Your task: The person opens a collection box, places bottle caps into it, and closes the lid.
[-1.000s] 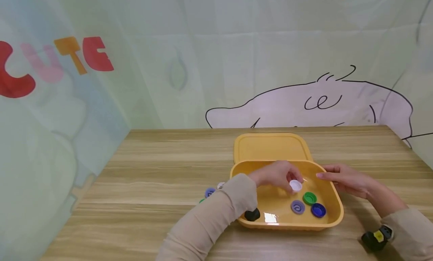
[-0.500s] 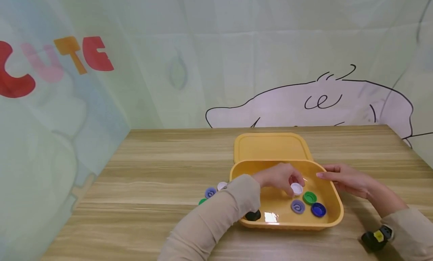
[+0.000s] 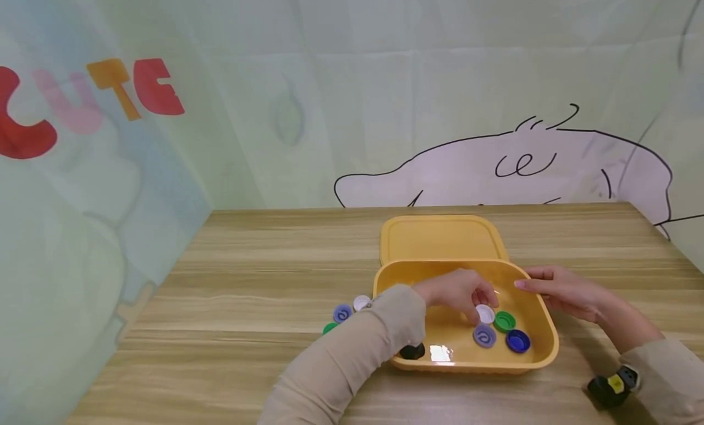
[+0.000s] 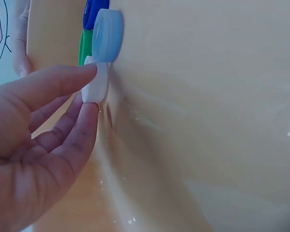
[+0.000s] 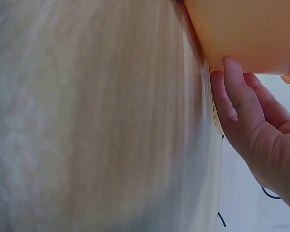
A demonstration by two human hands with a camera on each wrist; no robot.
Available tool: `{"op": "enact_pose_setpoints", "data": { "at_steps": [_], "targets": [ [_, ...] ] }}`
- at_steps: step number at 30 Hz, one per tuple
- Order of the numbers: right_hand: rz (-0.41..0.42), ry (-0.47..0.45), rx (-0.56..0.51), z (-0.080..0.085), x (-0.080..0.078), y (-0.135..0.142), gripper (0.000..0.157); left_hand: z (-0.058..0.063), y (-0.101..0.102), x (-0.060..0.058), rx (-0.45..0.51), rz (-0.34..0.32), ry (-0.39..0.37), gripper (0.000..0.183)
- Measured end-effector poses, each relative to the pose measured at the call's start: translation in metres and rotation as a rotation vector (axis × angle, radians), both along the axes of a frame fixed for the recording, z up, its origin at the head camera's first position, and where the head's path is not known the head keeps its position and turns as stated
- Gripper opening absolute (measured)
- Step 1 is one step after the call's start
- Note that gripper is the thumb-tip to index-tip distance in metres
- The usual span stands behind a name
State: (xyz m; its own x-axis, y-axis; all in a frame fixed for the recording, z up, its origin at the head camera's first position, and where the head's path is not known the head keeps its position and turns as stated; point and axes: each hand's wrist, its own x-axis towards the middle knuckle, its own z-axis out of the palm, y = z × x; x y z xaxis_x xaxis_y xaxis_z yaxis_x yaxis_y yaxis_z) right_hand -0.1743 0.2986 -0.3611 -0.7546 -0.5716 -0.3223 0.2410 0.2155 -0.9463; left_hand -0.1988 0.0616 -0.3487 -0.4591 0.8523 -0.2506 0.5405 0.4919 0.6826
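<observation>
Inside a yellow plastic box (image 3: 429, 327), my left hand (image 3: 456, 288) pinches a white bottle cap (image 3: 485, 314) between thumb and fingertips, low over the floor. In the left wrist view the cap is tilted on edge, right by a light purple cap (image 4: 108, 36). A green cap (image 3: 504, 321) and a dark blue cap (image 3: 518, 341) lie beside these in the box. My right hand (image 3: 569, 295) holds the box's right side, thumb over the rim. In the right wrist view its fingers (image 5: 239, 87) press the outer wall.
A flat yellow lid (image 3: 442, 238) lies behind the box on the wooden table (image 3: 264, 272). Left of the box are a white cap (image 3: 361, 303), a purple cap (image 3: 342, 314) and a green cap (image 3: 329, 328), the last partly behind my left sleeve (image 3: 341, 358).
My left hand has moved slightly right and towards me, lowering the white cap to beside the green and purple caps. The right hand stays at the box's side.
</observation>
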Motion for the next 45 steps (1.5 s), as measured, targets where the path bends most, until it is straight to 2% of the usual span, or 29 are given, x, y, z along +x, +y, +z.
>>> {"op": "enact_pose_setpoints", "data": {
  "at_steps": [8, 13, 19, 27, 33, 36, 40, 45],
  "targets": [
    [-0.006, 0.013, 0.010, 0.000, -0.001, 0.001, 0.039, -0.001, 0.002, -0.001, 0.017, -0.015, -0.016, 0.034],
    [-0.005, 0.011, 0.017, 0.000, 0.000, 0.000, 0.035, 0.003, 0.003, 0.000, 0.001, 0.001, 0.022, 0.033],
    [-0.005, 0.008, 0.017, -0.001, 0.000, 0.001, 0.035, 0.014, 0.005, 0.003, -0.023, -0.002, 0.088, 0.032],
    [-0.017, 0.010, 0.042, -0.001, 0.001, 0.002, 0.044, 0.033, 0.002, 0.008, -0.042, -0.015, 0.077, 0.033],
    [-0.011, 0.009, 0.010, -0.003, 0.001, 0.003, 0.036, 0.048, -0.003, 0.013, -0.039, -0.031, 0.071, 0.036],
    [-0.009, 0.006, -0.010, -0.003, 0.001, 0.003, 0.035, 0.053, -0.008, 0.016, -0.017, -0.054, 0.063, 0.036],
    [-0.024, 0.006, 0.006, -0.003, 0.000, 0.002, 0.041, 0.059, -0.020, 0.020, 0.015, -0.077, 0.055, 0.036],
    [-0.033, 0.000, 0.033, -0.002, -0.001, 0.000, 0.043, 0.065, -0.037, 0.023, 0.052, -0.075, 0.082, 0.034]
  ]
}}
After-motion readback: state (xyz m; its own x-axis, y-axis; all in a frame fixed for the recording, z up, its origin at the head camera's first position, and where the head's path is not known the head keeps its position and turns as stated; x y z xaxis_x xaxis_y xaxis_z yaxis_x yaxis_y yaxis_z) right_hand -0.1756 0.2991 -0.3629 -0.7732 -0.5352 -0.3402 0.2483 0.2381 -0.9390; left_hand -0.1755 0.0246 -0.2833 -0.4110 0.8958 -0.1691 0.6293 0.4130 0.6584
